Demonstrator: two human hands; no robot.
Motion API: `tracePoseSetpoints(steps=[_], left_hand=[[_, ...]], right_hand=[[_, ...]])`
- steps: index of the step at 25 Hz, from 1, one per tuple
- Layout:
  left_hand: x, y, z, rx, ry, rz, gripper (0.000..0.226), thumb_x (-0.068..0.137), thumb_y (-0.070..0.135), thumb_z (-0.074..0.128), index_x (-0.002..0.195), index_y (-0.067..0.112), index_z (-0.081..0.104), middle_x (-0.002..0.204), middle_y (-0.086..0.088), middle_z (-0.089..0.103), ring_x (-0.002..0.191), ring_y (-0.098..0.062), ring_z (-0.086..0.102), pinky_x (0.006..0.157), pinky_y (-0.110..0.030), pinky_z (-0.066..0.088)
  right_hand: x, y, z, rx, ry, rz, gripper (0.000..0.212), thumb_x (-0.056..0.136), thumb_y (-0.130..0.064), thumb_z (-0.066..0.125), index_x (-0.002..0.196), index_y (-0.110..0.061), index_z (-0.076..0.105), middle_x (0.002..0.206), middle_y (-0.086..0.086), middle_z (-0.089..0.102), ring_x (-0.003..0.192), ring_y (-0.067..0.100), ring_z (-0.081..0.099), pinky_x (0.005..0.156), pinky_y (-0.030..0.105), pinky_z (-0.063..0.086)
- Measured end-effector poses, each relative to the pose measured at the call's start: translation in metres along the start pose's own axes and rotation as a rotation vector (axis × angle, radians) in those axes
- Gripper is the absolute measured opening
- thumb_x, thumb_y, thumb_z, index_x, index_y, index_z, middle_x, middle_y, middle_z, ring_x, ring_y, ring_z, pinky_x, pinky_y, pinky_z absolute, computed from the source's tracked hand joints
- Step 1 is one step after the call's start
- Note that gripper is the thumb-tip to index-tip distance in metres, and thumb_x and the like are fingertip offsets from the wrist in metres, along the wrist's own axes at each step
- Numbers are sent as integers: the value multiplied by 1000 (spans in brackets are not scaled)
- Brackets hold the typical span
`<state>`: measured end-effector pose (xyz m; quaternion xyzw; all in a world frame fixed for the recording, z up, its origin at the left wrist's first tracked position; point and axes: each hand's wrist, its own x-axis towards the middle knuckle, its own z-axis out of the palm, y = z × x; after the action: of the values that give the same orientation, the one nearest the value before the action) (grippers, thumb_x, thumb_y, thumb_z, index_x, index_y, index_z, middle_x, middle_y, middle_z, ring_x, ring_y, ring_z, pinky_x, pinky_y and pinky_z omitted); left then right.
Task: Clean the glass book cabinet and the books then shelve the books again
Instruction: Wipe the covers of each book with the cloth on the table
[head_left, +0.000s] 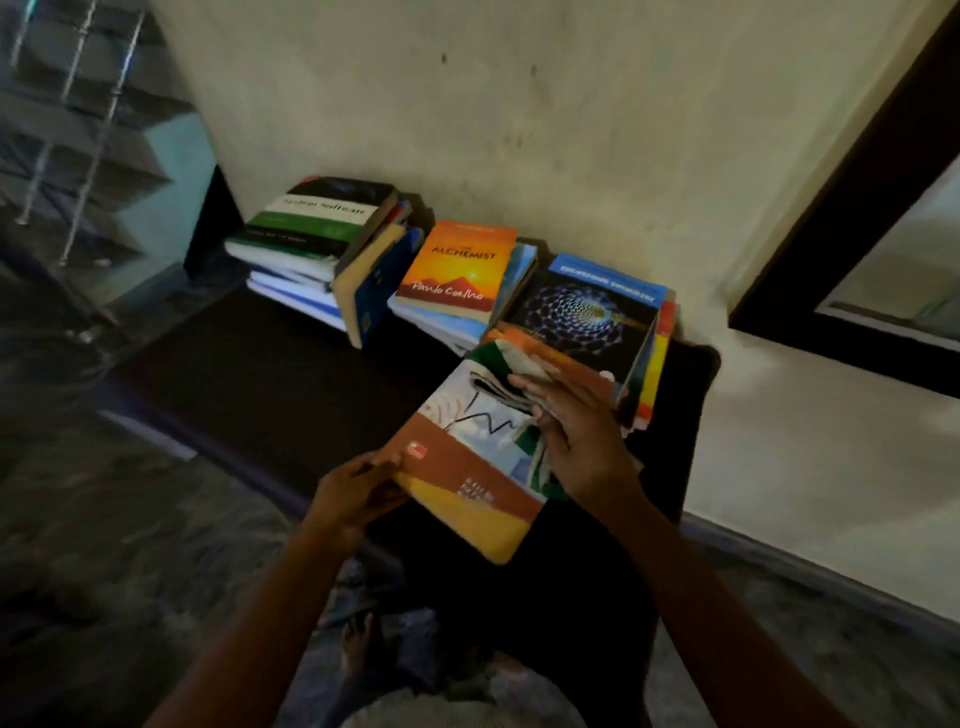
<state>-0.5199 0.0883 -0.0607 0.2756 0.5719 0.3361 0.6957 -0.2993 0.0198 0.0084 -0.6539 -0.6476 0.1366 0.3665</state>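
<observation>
My left hand (358, 488) grips the near left edge of a brown, white and yellow book (467, 467), holding it tilted above the dark mat (249, 384). On the book's cover my right hand (566, 436) presses a folded green and white cloth (498, 384), its fingers curled over the cloth. Three piles of books lie by the wall: one topped by a green and black book (311, 218), an orange "Alchemist" book (457, 270) in the middle, and a dark book with a blue band (592, 312) on the right. The glass cabinet (78, 130) stands at far left.
A plastered wall (519, 104) rises just behind the piles. A dark frame (841, 218) runs along the right. My bare foot (363, 644) shows below my arms on the patterned floor (130, 545).
</observation>
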Motion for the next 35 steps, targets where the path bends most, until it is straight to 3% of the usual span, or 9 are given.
tracePoseSetpoints(steps=[4, 6, 9, 14, 20, 25, 28, 31, 35], left_hand=[[-21, -24, -50, -210, 241, -68, 9, 91, 2, 54, 85, 8, 58, 59, -5, 68, 49, -14, 65, 42, -23, 53], [-31, -36, -57, -315, 288, -86, 12, 93, 4, 51, 84, 8, 58, 68, -8, 67, 65, -20, 64, 58, -28, 57], [-45, -40, -52, -393, 274, -91, 20, 97, 17, 46, 84, 10, 60, 79, -7, 65, 78, -19, 57, 79, -34, 47], [-50, -41, -62, -393, 146, -139, 35, 95, 42, 44, 103, 14, 63, 103, -8, 64, 98, -24, 57, 100, -41, 38], [-49, -46, -65, -507, 93, -143, 47, 90, 49, 46, 112, 11, 63, 113, -10, 62, 107, -27, 56, 92, -41, 43], [-51, -48, -67, -551, 97, -141, 54, 91, 52, 42, 114, 7, 61, 113, -16, 63, 102, -30, 57, 87, -42, 46], [-50, -47, -66, -512, 120, -126, 39, 94, 43, 44, 111, 12, 61, 110, -10, 63, 99, -24, 58, 95, -44, 42], [-51, -46, -64, -476, 114, -114, 29, 96, 36, 44, 102, 14, 62, 104, -7, 65, 98, -23, 59, 92, -43, 43], [-53, -48, -61, -406, 73, -108, 25, 96, 29, 42, 101, 15, 63, 97, -5, 66, 93, -21, 59, 78, -38, 47]], right_hand=[[0, -6, 38, -10, -144, -25, 42, 96, -7, 46, 131, -29, 51, 137, 0, 48, 124, 26, 40, 102, 44, 37], [5, -1, 60, 0, -194, -41, 44, 94, -3, 46, 130, -27, 53, 134, 1, 52, 118, 28, 43, 95, 46, 41], [30, 16, 90, -6, -167, -21, 45, 90, 0, 47, 128, -23, 55, 128, 4, 57, 112, 30, 50, 91, 45, 45], [44, 39, 135, -359, -239, 73, 45, 94, -20, 45, 138, -27, 42, 141, 6, 44, 131, 28, 34, 97, 44, 36], [-44, -25, 176, -322, -261, -181, 39, 79, -33, 38, 108, -38, 64, 114, -5, 65, 104, 22, 61, 77, 36, 50], [-65, -30, 167, -215, -364, -432, 42, 76, -17, 48, 111, -36, 64, 112, -9, 64, 99, 19, 59, 77, 30, 48], [-29, 2, 136, -75, -224, -168, 46, 81, 6, 54, 116, -23, 64, 116, 0, 64, 106, 24, 57, 81, 34, 50], [-8, 51, 105, -165, -123, 142, 46, 87, -2, 56, 129, -22, 54, 131, 7, 54, 122, 26, 46, 94, 42, 45], [-57, 41, 126, -319, -75, -13, 60, 78, -9, 68, 130, -32, 48, 134, 8, 52, 125, 30, 47, 93, 49, 46]])
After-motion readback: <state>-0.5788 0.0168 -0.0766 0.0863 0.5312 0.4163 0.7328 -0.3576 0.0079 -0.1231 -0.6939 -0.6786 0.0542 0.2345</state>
